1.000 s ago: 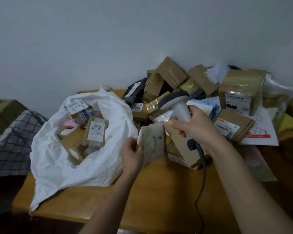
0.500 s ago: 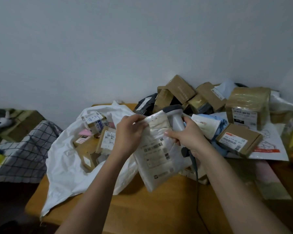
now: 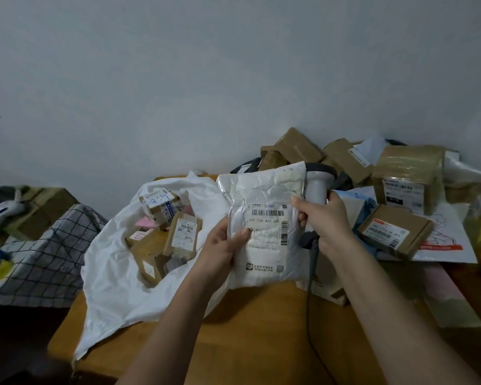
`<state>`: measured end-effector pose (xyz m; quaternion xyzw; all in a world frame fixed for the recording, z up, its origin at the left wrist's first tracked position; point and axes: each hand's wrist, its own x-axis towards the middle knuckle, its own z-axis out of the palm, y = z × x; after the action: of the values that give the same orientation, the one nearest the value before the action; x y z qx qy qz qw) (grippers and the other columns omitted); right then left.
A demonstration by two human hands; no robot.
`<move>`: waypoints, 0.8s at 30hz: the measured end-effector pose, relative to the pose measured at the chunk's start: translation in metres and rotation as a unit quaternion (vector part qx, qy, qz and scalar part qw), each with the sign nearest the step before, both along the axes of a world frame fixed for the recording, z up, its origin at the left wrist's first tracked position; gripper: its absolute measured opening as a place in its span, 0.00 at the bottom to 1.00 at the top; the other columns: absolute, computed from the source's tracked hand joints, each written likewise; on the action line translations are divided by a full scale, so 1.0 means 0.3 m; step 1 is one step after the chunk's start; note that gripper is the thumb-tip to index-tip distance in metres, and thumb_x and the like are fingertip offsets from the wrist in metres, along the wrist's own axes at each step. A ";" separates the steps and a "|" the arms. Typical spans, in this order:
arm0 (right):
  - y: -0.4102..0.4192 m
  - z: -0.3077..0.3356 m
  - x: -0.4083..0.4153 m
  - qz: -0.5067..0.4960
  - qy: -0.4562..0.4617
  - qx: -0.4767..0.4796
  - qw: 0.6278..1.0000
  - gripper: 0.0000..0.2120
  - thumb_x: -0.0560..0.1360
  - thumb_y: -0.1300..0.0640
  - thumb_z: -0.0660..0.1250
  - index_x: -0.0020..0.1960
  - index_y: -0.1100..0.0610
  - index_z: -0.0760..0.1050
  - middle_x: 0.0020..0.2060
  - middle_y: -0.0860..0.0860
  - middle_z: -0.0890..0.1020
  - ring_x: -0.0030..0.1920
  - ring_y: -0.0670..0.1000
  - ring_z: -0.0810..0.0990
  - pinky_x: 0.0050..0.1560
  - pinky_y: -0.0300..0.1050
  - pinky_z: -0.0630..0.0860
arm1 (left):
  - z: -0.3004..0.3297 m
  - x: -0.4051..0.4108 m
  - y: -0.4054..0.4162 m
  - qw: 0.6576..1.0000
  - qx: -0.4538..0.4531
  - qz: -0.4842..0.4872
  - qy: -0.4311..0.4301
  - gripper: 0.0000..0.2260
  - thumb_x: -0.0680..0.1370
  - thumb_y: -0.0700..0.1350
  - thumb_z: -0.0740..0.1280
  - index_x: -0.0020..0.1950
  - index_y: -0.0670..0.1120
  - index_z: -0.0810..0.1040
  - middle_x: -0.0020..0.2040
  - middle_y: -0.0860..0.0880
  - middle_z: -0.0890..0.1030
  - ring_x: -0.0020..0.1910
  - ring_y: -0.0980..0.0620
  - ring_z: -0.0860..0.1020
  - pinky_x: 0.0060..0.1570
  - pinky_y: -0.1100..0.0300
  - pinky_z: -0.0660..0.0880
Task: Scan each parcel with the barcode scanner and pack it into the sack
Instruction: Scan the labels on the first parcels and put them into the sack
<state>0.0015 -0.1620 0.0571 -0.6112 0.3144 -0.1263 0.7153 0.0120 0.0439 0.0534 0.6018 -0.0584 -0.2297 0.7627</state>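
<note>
Head view | my left hand point(image 3: 222, 245) pinches the parcel point(image 3: 264, 232), label up | right hand point(image 3: 326, 215) fingers wrapped round scanner point(image 3: 317, 184), touching its edge | risk: scanner behind parcel, crinkled barcode may misread

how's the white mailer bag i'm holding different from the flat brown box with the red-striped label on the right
The white mailer bag is soft, crinkled plastic; the flat brown box is stiff cardboard with square edges.
The mailer bag is held upright off the table, gripped by the left hand with the right hand at its edge; the box lies flat in the pile, untouched.
The mailer bag looks larger in the picture, being nearer.
Both carry a white shipping label with barcodes.
</note>
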 end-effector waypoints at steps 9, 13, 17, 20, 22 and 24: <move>-0.018 0.131 -0.069 0.033 0.001 -0.069 0.997 0.14 0.76 0.45 0.68 0.56 0.53 0.72 0.40 0.52 0.80 0.24 0.40 0.78 0.23 0.37 0.73 | 0.030 0.056 0.018 0.991 0.034 0.119 0.042 0.13 0.79 0.36 0.64 0.64 0.37 0.75 0.57 0.38 0.82 0.56 0.37 0.81 0.56 0.38 0.77; -0.011 0.246 -0.131 0.127 -0.007 -0.093 0.988 0.11 0.81 0.43 0.59 0.49 0.50 0.73 0.42 0.56 0.80 0.24 0.41 0.78 0.33 0.42 0.73 | 0.037 0.101 0.011 0.984 0.033 0.162 0.070 0.16 0.80 0.32 0.62 0.67 0.37 0.73 0.60 0.37 0.80 0.58 0.37 0.79 0.61 0.38 0.74; 0.010 0.352 -0.194 0.197 -0.023 -0.146 0.969 0.14 0.82 0.46 0.57 0.52 0.54 0.76 0.34 0.52 0.80 0.25 0.41 0.78 0.34 0.42 0.72 | 0.026 0.135 0.004 0.979 0.030 0.175 0.104 0.16 0.79 0.33 0.64 0.68 0.36 0.73 0.61 0.37 0.80 0.58 0.37 0.79 0.62 0.38 0.74; 0.029 0.409 -0.228 0.208 -0.040 -0.179 0.961 0.16 0.83 0.47 0.56 0.52 0.57 0.76 0.31 0.52 0.79 0.27 0.42 0.78 0.35 0.42 0.73 | 0.014 0.154 -0.001 0.975 0.023 0.184 0.122 0.17 0.79 0.33 0.64 0.68 0.35 0.72 0.60 0.37 0.80 0.58 0.37 0.79 0.62 0.37 0.74; 0.037 0.438 -0.247 0.206 -0.048 -0.193 0.958 0.16 0.83 0.47 0.56 0.52 0.57 0.76 0.31 0.52 0.80 0.29 0.44 0.78 0.37 0.45 0.74 | 0.009 0.166 -0.001 0.973 0.020 0.188 0.129 0.17 0.79 0.32 0.64 0.69 0.34 0.71 0.60 0.37 0.80 0.57 0.37 0.80 0.61 0.38 0.74; 0.040 0.460 -0.263 0.200 -0.052 -0.203 0.957 0.16 0.83 0.47 0.56 0.52 0.57 0.76 0.31 0.52 0.80 0.30 0.45 0.79 0.38 0.47 0.74 | 0.005 0.176 0.001 0.972 0.015 0.190 0.137 0.17 0.80 0.32 0.63 0.69 0.34 0.71 0.60 0.38 0.79 0.56 0.38 0.80 0.60 0.38 0.75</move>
<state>-0.0775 -0.1500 0.1952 -0.7866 0.1159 -0.0740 0.6019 0.0647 0.0442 0.0548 0.5763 0.1654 -0.1617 0.7838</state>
